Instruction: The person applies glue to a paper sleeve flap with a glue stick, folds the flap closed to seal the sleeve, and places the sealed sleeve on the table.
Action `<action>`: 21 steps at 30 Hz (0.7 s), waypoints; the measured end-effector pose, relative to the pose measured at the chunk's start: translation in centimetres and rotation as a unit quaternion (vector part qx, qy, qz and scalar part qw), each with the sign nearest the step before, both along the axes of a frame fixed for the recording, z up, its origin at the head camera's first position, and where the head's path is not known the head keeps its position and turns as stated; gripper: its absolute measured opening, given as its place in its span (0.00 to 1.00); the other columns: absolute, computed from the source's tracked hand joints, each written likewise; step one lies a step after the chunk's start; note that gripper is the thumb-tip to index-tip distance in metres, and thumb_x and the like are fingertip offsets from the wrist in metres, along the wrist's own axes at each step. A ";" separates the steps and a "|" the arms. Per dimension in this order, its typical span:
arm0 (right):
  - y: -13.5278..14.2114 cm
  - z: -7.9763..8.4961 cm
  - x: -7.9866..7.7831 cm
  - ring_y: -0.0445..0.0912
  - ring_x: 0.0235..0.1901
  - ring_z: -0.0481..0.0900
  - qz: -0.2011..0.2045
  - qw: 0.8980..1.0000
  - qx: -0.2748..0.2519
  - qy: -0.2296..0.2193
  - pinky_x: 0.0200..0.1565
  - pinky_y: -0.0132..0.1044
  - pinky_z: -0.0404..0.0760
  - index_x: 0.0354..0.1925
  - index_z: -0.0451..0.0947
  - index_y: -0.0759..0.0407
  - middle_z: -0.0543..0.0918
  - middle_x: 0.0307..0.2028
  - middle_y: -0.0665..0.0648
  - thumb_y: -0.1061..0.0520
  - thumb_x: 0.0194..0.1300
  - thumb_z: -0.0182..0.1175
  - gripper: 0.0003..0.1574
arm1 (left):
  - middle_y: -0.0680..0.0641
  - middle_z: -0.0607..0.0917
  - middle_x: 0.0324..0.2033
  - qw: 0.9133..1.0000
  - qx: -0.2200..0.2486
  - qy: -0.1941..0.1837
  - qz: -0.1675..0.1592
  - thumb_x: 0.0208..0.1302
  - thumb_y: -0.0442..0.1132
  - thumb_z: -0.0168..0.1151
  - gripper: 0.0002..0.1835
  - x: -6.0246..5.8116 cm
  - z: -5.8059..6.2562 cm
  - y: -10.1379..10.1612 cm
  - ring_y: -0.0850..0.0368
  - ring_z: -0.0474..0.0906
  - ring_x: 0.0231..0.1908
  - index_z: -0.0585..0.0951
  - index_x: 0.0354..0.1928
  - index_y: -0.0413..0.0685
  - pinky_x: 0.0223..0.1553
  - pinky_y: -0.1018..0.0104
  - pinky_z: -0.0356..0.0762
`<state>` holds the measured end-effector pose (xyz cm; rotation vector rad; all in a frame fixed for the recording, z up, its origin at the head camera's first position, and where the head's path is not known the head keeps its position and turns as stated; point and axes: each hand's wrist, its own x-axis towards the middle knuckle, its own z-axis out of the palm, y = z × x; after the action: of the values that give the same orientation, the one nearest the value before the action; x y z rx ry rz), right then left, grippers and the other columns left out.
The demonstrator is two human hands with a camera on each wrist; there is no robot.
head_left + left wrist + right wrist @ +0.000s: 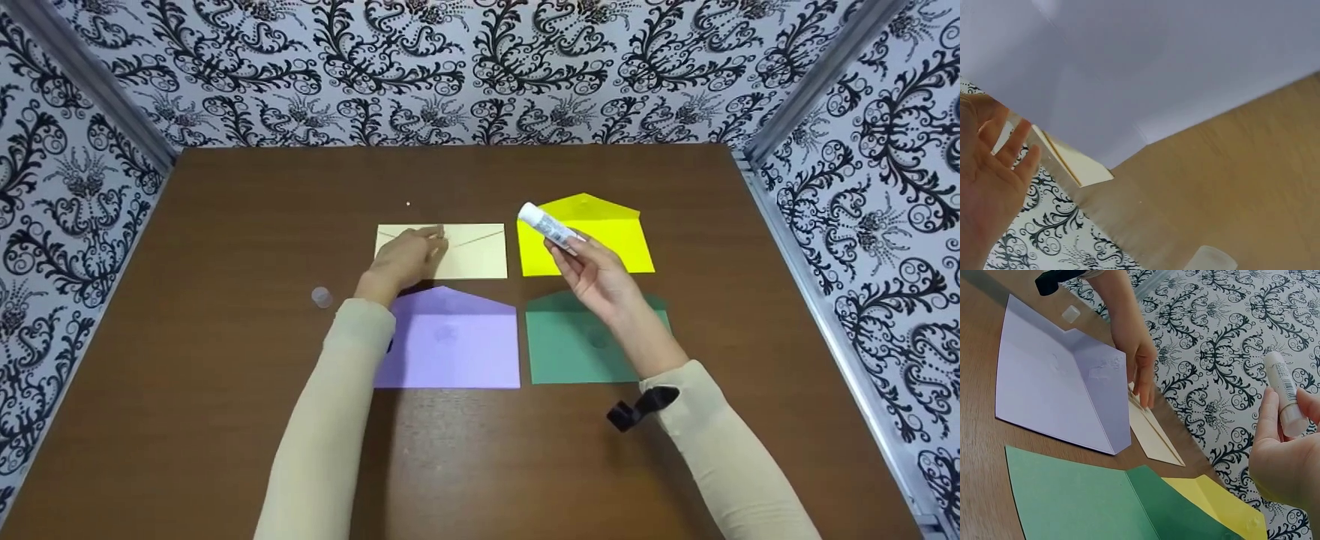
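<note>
My left hand [411, 259] presses its fingertips on the folded-down flap of the cream envelope [476, 259], at the back left of the group. In the left wrist view the same hand [994, 169] shows relaxed fingers, partly hidden behind the purple envelope. Raised over the yellow envelope [626, 244], my right hand [604, 281] pinches a white glue stick [551, 227] between thumb and fingers. Its bare end tilts up and left. The yellow envelope's flap stands up, as do those of the purple envelope [457, 352] and the green envelope [570, 352].
A translucent cap [322, 297] lies on the brown table [225, 375], left of the envelopes. A tiny white speck [408, 203] sits behind the cream envelope. Patterned walls [450, 75] border the table's back and sides. A black strap [641, 409] hangs from my right sleeve.
</note>
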<state>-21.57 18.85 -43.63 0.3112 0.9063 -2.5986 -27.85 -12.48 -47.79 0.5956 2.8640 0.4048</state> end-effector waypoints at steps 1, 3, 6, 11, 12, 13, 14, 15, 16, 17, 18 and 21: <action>0.0 0.0 0.0 0.52 0.49 0.88 0.001 1.000 0.000 0.000 0.49 0.37 0.86 0.58 0.69 0.62 0.81 0.52 0.61 0.64 0.67 0.62 0.23 | 0.50 0.67 0.74 1.000 -0.002 0.004 -0.002 0.75 0.38 0.47 0.16 0.0 0.0 0.0 0.40 0.67 0.70 0.81 0.56 0.47 0.61 0.48 0.77; 0.1 -0.1 0.0 0.52 0.48 0.88 0.000 1.000 0.001 0.003 0.49 0.36 0.86 0.58 0.69 0.63 0.82 0.51 0.62 0.64 0.68 0.61 0.22 | 0.50 0.66 0.75 1.000 -0.006 0.005 -0.006 0.73 0.36 0.49 0.15 -0.1 0.0 0.1 0.41 0.65 0.72 0.82 0.53 0.47 0.61 0.48 0.77; 0.1 -0.2 0.1 0.52 0.48 0.88 0.000 1.000 -0.001 0.004 0.48 0.36 0.87 0.58 0.69 0.63 0.82 0.50 0.62 0.64 0.68 0.60 0.21 | 0.50 0.64 0.75 0.999 -0.018 0.000 -0.028 0.71 0.32 0.50 0.15 -0.2 0.0 0.4 0.44 0.60 0.75 0.81 0.53 0.46 0.69 0.51 0.71; 0.1 -0.4 0.1 0.52 0.49 0.88 0.004 1.000 -0.001 0.000 0.49 0.37 0.86 0.57 0.70 0.63 0.83 0.50 0.62 0.64 0.69 0.60 0.20 | 0.49 0.63 0.76 0.998 -0.019 -0.028 -0.055 0.71 0.27 0.46 0.14 -0.3 -0.2 0.8 0.45 0.56 0.77 0.78 0.52 0.43 0.75 0.53 0.63; 0.1 -0.4 0.1 0.52 0.49 0.88 0.005 1.000 0.001 0.001 0.50 0.37 0.86 0.57 0.71 0.63 0.82 0.50 0.61 0.64 0.69 0.60 0.20 | 0.49 0.63 0.76 0.998 -0.016 -0.032 -0.057 0.70 0.26 0.45 0.12 -0.2 -0.3 0.8 0.45 0.56 0.76 0.77 0.47 0.41 0.73 0.53 0.65; 0.0 -0.5 0.2 0.52 0.49 0.88 0.006 1.000 0.003 0.002 0.50 0.37 0.86 0.57 0.71 0.63 0.82 0.50 0.62 0.64 0.69 0.59 0.20 | 0.49 0.63 0.76 0.998 -0.013 -0.034 -0.058 0.70 0.25 0.45 0.10 -0.2 -0.3 0.8 0.45 0.56 0.76 0.76 0.44 0.41 0.70 0.53 0.67; 0.0 -0.5 0.2 0.52 0.49 0.88 0.006 1.000 0.005 0.002 0.50 0.37 0.86 0.58 0.71 0.63 0.82 0.50 0.61 0.64 0.69 0.59 0.20 | 0.49 0.63 0.76 0.998 -0.010 -0.036 -0.058 0.70 0.25 0.44 0.09 -0.3 -0.4 0.8 0.44 0.57 0.76 0.75 0.42 0.40 0.68 0.53 0.69; 0.1 -0.4 0.2 0.51 0.49 0.88 0.007 1.000 0.006 0.003 0.50 0.37 0.86 0.58 0.70 0.63 0.82 0.50 0.62 0.64 0.69 0.59 0.20 | 0.49 0.63 0.76 0.998 -0.008 -0.038 -0.057 0.70 0.25 0.44 0.09 -0.3 -0.4 0.7 0.44 0.57 0.76 0.74 0.41 0.40 0.67 0.53 0.70; 0.1 -0.4 0.2 0.51 0.49 0.88 0.007 1.000 0.006 0.004 0.50 0.37 0.86 0.58 0.70 0.63 0.82 0.51 0.62 0.64 0.70 0.59 0.20 | 0.49 0.63 0.76 0.998 -0.008 -0.039 -0.057 0.70 0.25 0.43 0.11 -0.3 -0.4 0.7 0.44 0.57 0.76 0.75 0.43 0.41 0.67 0.53 0.70; 0.1 -0.4 0.1 0.51 0.49 0.88 0.007 1.000 0.008 0.007 0.51 0.37 0.85 0.58 0.70 0.63 0.82 0.51 0.62 0.64 0.70 0.59 0.20 | 0.49 0.62 0.76 0.997 0.009 -0.060 -0.042 0.69 0.24 0.42 0.15 -0.3 -0.4 0.6 0.43 0.56 0.76 0.76 0.48 0.43 0.68 0.54 0.70; 0.1 -0.4 0.1 0.51 0.49 0.88 0.007 1.000 0.010 0.009 0.51 0.37 0.85 0.59 0.69 0.63 0.81 0.51 0.62 0.64 0.70 0.59 0.21 | 0.48 0.62 0.76 0.996 0.025 -0.078 -0.026 0.68 0.24 0.41 0.20 -0.3 -0.3 0.5 0.43 0.55 0.76 0.77 0.54 0.46 0.70 0.53 0.68; 0.2 -0.4 0.1 0.51 0.49 0.87 0.010 1.000 0.016 0.016 0.54 0.37 0.83 0.60 0.68 0.63 0.80 0.52 0.62 0.64 0.70 0.58 0.22 | 0.48 0.62 0.76 0.993 0.048 -0.106 0.002 0.65 0.23 0.41 0.33 -0.4 -0.1 0.4 0.42 0.56 0.76 0.72 0.68 0.54 0.74 0.50 0.64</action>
<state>-21.47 19.01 -44.03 0.2693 0.9586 -2.5796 -28.25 -12.11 -47.92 0.5277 2.6557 0.5725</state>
